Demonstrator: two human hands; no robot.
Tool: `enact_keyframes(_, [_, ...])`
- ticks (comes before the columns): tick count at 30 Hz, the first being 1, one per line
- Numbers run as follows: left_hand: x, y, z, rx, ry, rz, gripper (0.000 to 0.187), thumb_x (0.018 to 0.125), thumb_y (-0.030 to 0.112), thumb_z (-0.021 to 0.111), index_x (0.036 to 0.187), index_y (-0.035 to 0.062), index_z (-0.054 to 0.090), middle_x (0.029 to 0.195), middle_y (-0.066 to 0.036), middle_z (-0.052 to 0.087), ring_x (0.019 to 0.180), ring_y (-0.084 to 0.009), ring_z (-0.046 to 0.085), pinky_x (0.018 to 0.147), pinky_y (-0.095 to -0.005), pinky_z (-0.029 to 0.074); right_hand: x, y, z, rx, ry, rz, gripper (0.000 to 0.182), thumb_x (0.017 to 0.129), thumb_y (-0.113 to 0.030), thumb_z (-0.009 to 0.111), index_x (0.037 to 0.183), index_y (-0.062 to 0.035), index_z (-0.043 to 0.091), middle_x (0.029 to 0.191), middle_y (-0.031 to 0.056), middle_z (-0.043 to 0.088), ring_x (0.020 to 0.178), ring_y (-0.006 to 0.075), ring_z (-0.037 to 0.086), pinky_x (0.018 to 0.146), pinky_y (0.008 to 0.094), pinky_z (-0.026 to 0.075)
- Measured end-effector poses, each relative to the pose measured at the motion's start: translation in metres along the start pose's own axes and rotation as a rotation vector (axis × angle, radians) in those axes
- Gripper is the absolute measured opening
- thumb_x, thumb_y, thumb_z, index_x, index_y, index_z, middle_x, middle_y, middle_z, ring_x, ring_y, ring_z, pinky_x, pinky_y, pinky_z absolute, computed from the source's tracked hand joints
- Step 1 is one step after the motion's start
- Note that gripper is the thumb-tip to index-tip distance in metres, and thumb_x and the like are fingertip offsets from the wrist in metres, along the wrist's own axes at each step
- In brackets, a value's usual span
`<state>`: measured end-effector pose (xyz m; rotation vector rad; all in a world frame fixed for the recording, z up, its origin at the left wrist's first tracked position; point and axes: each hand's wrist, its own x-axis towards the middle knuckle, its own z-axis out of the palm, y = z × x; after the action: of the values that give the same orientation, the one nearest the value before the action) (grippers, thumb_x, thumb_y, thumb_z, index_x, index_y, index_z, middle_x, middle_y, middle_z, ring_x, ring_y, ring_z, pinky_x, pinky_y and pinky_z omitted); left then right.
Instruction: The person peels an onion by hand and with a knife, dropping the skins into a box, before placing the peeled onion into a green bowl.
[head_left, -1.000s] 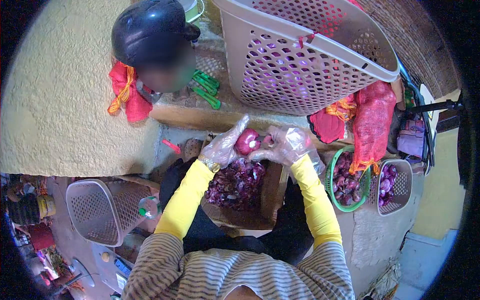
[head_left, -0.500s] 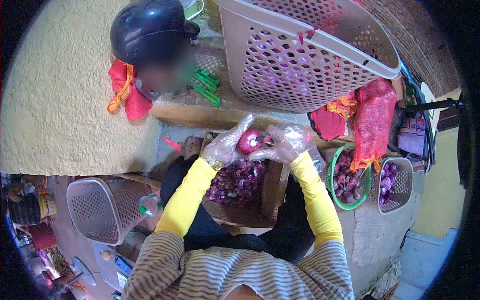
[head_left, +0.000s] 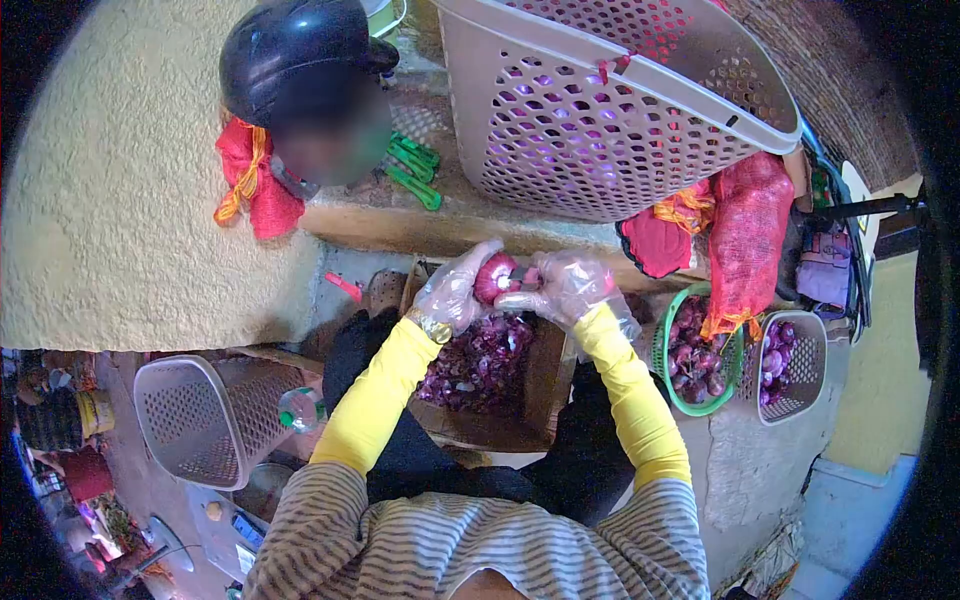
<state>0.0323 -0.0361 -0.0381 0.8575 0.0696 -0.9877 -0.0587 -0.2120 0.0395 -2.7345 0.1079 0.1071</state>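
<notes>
A red onion (head_left: pixel 495 278) is held in my left hand (head_left: pixel 452 292), which wears a clear plastic glove, its fingers wrapped round the onion's left side. My right hand (head_left: pixel 572 287), also gloved, is closed at the onion's right side; a small pinkish-red thing shows between its fingers, too small to make out fully. Below both hands stands a cardboard box (head_left: pixel 545 385) with purple onion skins (head_left: pixel 478 365) in it. To the right are a green basket (head_left: pixel 659 352) of onions and a grey basket (head_left: pixel 818 365) with peeled purple onions.
A large grey perforated basket (head_left: pixel 610 130) holding onions stands on the ledge ahead. Red net sacks (head_left: pixel 750 225) lie at its right. A black helmet (head_left: pixel 290 55), green-handled tools (head_left: pixel 412 165) and another red sack (head_left: pixel 270 200) are at upper left. A grey basket (head_left: pixel 190 425) lies at left.
My left hand's thumb has come down closer round the onion. My right hand has moved slightly left, its fingers nearer the onion. The onion has tilted a little.
</notes>
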Motion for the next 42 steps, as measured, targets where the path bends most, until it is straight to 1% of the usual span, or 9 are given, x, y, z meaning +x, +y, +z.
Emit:
enact_keyframes(3, [-0.005, 0.003, 0.004, -0.222, 0.043, -0.113, 0.039, 0.093, 0.021, 0.071, 0.124, 0.0022, 0.057, 0.107, -0.012, 0.067, 0.096, -0.023, 0.068, 0.083, -0.0367, 0.059, -0.002, -0.008, -0.003, 0.016, -0.029, 0.078, 0.068, 0.072, -0.078, 0.069, 0.085, -0.0119, 0.072, 0.083, 0.0126, 0.073, 0.076, 0.0334, 0.07, 0.069, 0.0464, 0.054])
enact_keyframes(6, [0.002, -0.016, -0.021, 0.842, -0.039, 0.395, 0.048, 0.091, 0.003, 0.068, 0.135, 0.0078, 0.051, 0.124, -0.013, 0.061, 0.114, -0.0214, 0.062, 0.098, -0.0366, 0.054, -0.002, -0.01, 0.006, 0.074, 0.064, 0.035, 0.068, 0.073, -0.079, 0.067, 0.085, -0.0118, 0.072, 0.082, 0.0133, 0.072, 0.076, 0.0344, 0.07, 0.07, 0.0468, 0.054])
enact_keyframes(12, [0.008, -0.024, -0.023, 0.259, -0.14, 0.373, 0.051, 0.09, 0.001, 0.067, 0.136, 0.0078, 0.047, 0.134, -0.014, 0.059, 0.114, -0.0215, 0.061, 0.1, -0.0375, 0.054, -0.001, -0.01, 0.016, 0.026, 0.038, 0.087, 0.065, 0.077, -0.077, 0.064, 0.083, -0.0124, 0.072, 0.078, 0.0153, 0.07, 0.073, 0.0351, 0.069, 0.068, 0.0478, 0.052])
enact_keyframes(14, [-0.001, 0.006, -0.003, -0.549, -0.088, -0.201, 0.06, 0.086, -0.005, 0.069, 0.138, 0.0081, 0.043, 0.14, -0.016, 0.056, 0.118, -0.0233, 0.06, 0.103, -0.0382, 0.052, -0.003, -0.014, 0.015, 0.044, 0.018, 0.126, 0.065, 0.079, -0.077, 0.063, 0.081, -0.0118, 0.071, 0.076, 0.0158, 0.07, 0.072, 0.0353, 0.069, 0.067, 0.0487, 0.052])
enact_keyframes(17, [0.002, -0.022, -0.017, 0.423, -0.083, 0.331, 0.045, 0.096, 0.011, 0.064, 0.137, 0.0053, 0.044, 0.139, -0.016, 0.058, 0.121, -0.0269, 0.06, 0.105, -0.0403, 0.051, -0.001, -0.011, 0.017, 0.11, 0.01, 0.131, 0.067, 0.075, -0.078, 0.065, 0.082, -0.0121, 0.072, 0.076, 0.0155, 0.07, 0.073, 0.0352, 0.069, 0.069, 0.0485, 0.053])
enact_keyframes(27, [-0.013, 0.002, 0.01, -0.486, -0.264, -0.065, 0.033, 0.096, 0.016, 0.066, 0.124, 0.0063, 0.053, 0.131, -0.017, 0.062, 0.122, -0.0306, 0.06, 0.104, -0.0423, 0.051, 0.0, -0.01, 0.004, 0.071, 0.006, 0.085, 0.076, 0.065, -0.081, 0.073, 0.095, -0.0108, 0.074, 0.085, 0.0156, 0.073, 0.08, 0.0357, 0.072, 0.074, 0.0473, 0.055])
enact_keyframes(30, [-0.032, 0.005, 0.033, 1.232, 0.123, 0.534, 0.038, 0.1, 0.036, 0.057, 0.12, 0.0039, 0.056, 0.126, -0.018, 0.064, 0.118, -0.0314, 0.062, 0.101, -0.0435, 0.053, 0.002, -0.012, 0.01, 0.113, 0.033, 0.072, 0.073, 0.069, -0.079, 0.071, 0.095, -0.01, 0.074, 0.084, 0.0171, 0.073, 0.08, 0.0368, 0.071, 0.073, 0.0479, 0.055])
enact_keyframes(35, [0.005, -0.016, 0.016, -0.305, 0.192, 0.214, 0.047, 0.099, 0.046, 0.055, 0.119, 0.0039, 0.058, 0.116, -0.018, 0.067, 0.107, -0.0339, 0.066, 0.094, -0.0461, 0.055, 0.001, -0.018, 0.017, 0.111, 0.083, 0.091, 0.07, 0.078, -0.076, 0.064, 0.088, -0.0065, 0.072, 0.081, 0.0184, 0.071, 0.078, 0.0382, 0.07, 0.073, 0.0501, 0.055])
enact_keyframes(42, [-0.004, -0.01, 0.032, -0.453, 0.122, 0.274, 0.049, 0.099, 0.045, 0.055, 0.125, 0.0038, 0.058, 0.115, -0.017, 0.067, 0.108, -0.0338, 0.065, 0.096, -0.0483, 0.053, 0.004, -0.018, 0.023, 0.104, 0.129, 0.095, 0.069, 0.08, -0.076, 0.062, 0.084, -0.0068, 0.07, 0.076, 0.0201, 0.07, 0.072, 0.0402, 0.069, 0.07, 0.0512, 0.054])
